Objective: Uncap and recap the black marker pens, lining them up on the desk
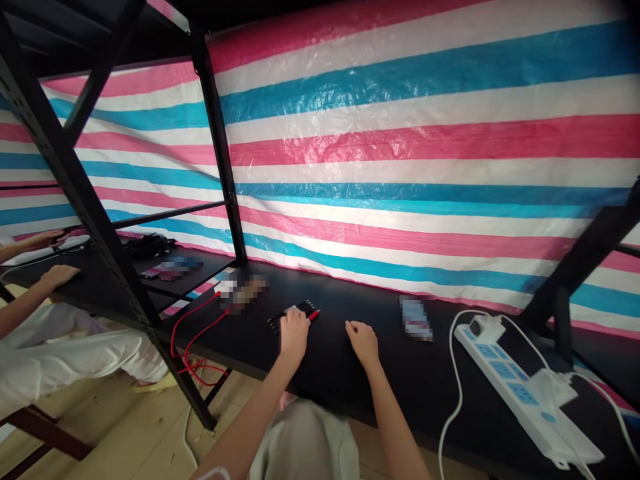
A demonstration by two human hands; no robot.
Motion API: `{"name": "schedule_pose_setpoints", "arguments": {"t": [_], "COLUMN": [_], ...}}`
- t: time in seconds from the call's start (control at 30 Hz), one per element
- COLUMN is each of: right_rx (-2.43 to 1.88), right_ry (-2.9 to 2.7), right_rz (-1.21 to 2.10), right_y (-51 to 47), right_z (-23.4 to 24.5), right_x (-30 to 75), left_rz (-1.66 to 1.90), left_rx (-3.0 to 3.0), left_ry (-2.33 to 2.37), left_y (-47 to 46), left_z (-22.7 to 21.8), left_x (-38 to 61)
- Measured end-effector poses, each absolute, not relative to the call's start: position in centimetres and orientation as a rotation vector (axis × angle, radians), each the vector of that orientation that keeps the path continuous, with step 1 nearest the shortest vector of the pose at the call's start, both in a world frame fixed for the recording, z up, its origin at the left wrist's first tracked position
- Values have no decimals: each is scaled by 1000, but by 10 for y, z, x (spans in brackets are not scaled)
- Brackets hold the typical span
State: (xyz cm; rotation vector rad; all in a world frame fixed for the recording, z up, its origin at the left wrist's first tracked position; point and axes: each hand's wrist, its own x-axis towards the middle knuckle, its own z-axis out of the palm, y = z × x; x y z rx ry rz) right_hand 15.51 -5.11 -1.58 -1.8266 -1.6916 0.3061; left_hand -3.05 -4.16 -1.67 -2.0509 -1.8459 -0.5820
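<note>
My left hand [293, 333] rests on a bundle of black and red test probes [300, 311] lying on the black shelf table [350, 387]; its fingers curl down over them. My right hand [363, 341] lies on the table a little to the right, fingers curled in a loose fist with nothing visible in it. Red leads [193, 333] run from the probes off the table's left edge.
A white power strip [520, 393] with white cables lies at the right. A blurred small object [416, 319] and another [243, 293] sit on the table. Black rack posts [220, 147] stand left. Another person's hands [57, 273] work at the far left. Striped tarp behind.
</note>
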Motion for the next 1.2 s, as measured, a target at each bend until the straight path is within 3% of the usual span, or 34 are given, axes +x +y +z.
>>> {"name": "schedule_pose_setpoints", "arguments": {"t": [0.2,0.47,0.9,1.2], "right_rx": [-1758,-1146,-1099,-1112], "right_ry": [-1570,-1182,-1005,-531], "right_rz": [436,1006,1020,628], "right_y": [-44,-16,-7,-4], "right_z": [-15,-15,-24,-34], "right_x": [158,171,171,200], "left_rz": [-845,-1027,-987,-1071], "left_rx": [-2179,-2314,-2469,-2322], "left_ry": [-1795,-1603,-1372,-1531], "left_y": [-28,-22,-17,-18], "left_z": [-5,-1,-8,-4], "left_x": [-9,14,14,7]}}
